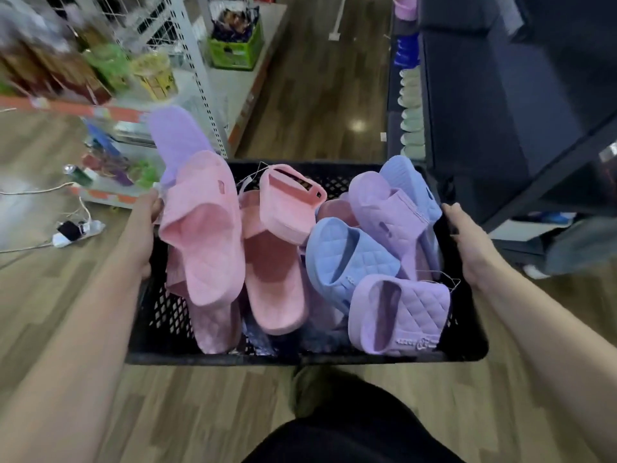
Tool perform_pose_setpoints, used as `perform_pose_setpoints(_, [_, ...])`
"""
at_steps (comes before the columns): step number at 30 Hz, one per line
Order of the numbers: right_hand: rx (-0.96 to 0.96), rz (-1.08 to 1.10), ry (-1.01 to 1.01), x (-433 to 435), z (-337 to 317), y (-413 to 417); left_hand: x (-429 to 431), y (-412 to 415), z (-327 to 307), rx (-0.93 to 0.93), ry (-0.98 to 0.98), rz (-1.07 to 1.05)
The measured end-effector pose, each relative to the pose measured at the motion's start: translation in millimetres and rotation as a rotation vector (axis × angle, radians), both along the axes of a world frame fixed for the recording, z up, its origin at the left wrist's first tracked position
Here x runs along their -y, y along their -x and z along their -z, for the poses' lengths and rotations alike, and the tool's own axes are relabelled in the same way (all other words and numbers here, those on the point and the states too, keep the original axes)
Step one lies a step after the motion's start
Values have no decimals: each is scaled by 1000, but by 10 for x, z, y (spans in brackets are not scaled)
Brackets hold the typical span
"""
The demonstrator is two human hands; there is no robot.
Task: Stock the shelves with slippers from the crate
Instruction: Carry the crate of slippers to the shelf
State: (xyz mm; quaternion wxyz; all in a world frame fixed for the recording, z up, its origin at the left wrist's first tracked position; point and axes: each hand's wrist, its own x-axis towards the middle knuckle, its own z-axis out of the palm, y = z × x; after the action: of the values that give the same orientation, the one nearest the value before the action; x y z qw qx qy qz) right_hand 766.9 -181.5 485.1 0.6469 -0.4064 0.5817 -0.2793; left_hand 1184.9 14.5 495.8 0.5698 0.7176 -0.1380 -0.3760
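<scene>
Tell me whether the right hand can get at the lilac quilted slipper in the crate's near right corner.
Probably not yet: the right hand grips the black crate by its rim, carrying it with the left hand. The lilac quilted slipper lies uncovered on top, close by.

Crate [160, 315]: black plastic, perforated lattice walls, matt. Slippers [207, 228]: soft foam-like plastic, quilted texture, matt. Floor [320, 95]: wood-grain planks, slight gloss. Shelving [484, 111]: dark, smooth.
</scene>
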Motion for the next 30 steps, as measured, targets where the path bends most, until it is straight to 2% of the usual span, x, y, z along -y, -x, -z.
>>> perform_pose_setpoints(6, [-93, 43, -4, 804, -112, -725, 822, -626, -40, -66, 44, -19])
perform_pose_setpoints(13, [-118, 43, 2, 1926, -179, -1469, 1987, -1497, 106, -148, 39, -11])
perform_pose_setpoints(16, [-122, 46, 11, 2456, -235, -1837, 2643, -1823, 190, -178, 48, 47])
perform_pose_setpoints(21, [-158, 201, 71, 3296, -404, -2415, 3900, -2318, 117, -173, 71, 189])
perform_pose_setpoints(25, [-153, 283, 45, 4079, -353, -2646, 4929, -2725, 53, -143, 14, 244])
perform_pose_setpoints(30, [-158, 362, 49, 5144, -248, -2832, 6205, -3111, 67, -155, 35, 298])
